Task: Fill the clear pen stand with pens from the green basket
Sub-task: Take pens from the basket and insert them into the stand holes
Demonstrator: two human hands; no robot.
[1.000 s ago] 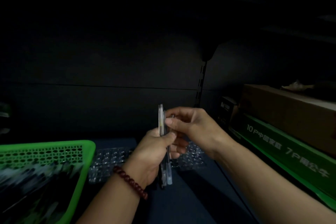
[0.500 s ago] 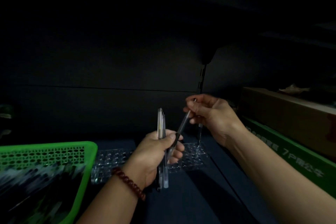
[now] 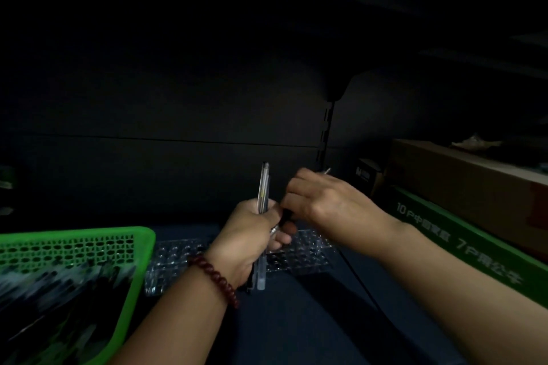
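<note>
Left of the clear pen stand, the green basket is sitting on the dark blue shelf. Its right corner is lying just beside the stand's left end. The basket's pens are showing only as a black and white blur.

Above the middle of the clear pen stand, the left hand is gripping a bundle of pens upright, with its fingers curled tight round them. The tops are rising well above the fist, and the lower ends are poking out beneath it, over the stand's front edge. A bead bracelet is circling that wrist.

Just right of the bundle, also above the stand, the right hand is pinching a single pen in curled fingers. One thin end is sticking out past the knuckles. A dark end is showing below the fingertips, right against the left hand's fingers. Blur is hiding the rest of that pen.

Right of the stand and apart from it, a green box with pale print is lying along the shelf. A cardboard box is resting on top of it.
</note>
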